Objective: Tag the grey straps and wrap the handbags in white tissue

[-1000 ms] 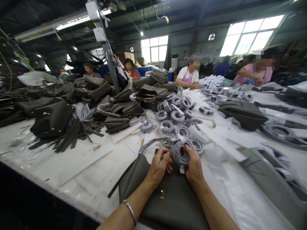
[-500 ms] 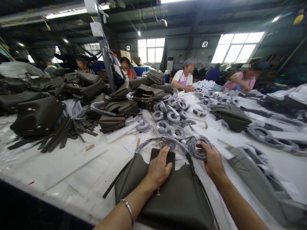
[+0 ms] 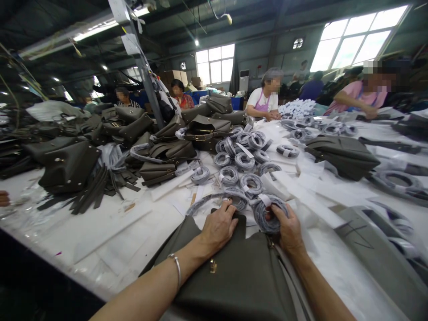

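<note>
A dark olive handbag lies on the white table in front of me, with a gold clasp on its body. My left hand rests over the bag's flap, its fingers curled at the gold buckle end near the top. A plastic-wrapped handle arches beyond the bag's upper edge. In my right hand, thumb and fingers grip a wrapped strap coil with a white band, just above the bag's right corner. Behind it lie several similar coils.
Olive bags and loose straps pile up at the left. Another bag and a grey marked panel lie at the right. People sit across the table; another person's fingers show at the left edge.
The view has shifted, so the right-hand surroundings look larger. My right hand has drawn the coil slightly left and toward the bag. My left hand's fingers have curled more at the buckle.
</note>
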Motion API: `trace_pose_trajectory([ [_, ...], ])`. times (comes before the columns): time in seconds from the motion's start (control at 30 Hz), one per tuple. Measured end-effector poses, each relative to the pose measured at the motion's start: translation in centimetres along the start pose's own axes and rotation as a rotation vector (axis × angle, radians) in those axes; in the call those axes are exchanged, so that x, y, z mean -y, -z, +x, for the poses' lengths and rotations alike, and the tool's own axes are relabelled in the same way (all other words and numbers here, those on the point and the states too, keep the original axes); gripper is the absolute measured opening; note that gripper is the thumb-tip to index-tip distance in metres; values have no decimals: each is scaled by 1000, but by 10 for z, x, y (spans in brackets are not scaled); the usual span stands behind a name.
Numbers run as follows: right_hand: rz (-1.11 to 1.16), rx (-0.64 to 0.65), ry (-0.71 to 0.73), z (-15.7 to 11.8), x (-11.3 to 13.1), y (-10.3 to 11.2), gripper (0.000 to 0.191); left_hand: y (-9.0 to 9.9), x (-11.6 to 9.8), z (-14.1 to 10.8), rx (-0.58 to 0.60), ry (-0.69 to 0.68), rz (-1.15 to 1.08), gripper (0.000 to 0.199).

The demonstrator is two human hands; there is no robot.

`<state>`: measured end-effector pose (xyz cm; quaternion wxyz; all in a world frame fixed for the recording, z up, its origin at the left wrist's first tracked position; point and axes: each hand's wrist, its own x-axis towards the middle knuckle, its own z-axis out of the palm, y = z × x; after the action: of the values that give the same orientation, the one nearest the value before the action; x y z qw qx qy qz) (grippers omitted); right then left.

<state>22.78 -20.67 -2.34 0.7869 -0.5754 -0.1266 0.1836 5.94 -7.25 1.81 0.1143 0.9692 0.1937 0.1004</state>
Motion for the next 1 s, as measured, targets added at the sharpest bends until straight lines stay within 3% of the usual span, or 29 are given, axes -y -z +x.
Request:
trace_pose_trajectory([
  [0.1,-45,29,-8,4,4,2,37,-5,0,3,-87,-17,69,43],
  [0.2,44,60,-75,4,12,-2,36,-9,-3,7,-103,-84,157,25],
  [0.4,239,214,-215,-4,20,-10,38,-15,0,23,-150,-353,260,16],
  [0.53,268,260,-264,-4,15,-8,27,-15,4,26,-169,-346,205,12],
  [0.67,317,179,-308,2,13,-1,32,-8,3,9,-241,-326,66,3],
  [0.83,290,76,-307,9,14,5,31,7,-3,-33,-307,-427,-119,22],
  [1.0,230,130,-287,5,15,5,36,19,-4,-58,-271,-495,-217,36],
])
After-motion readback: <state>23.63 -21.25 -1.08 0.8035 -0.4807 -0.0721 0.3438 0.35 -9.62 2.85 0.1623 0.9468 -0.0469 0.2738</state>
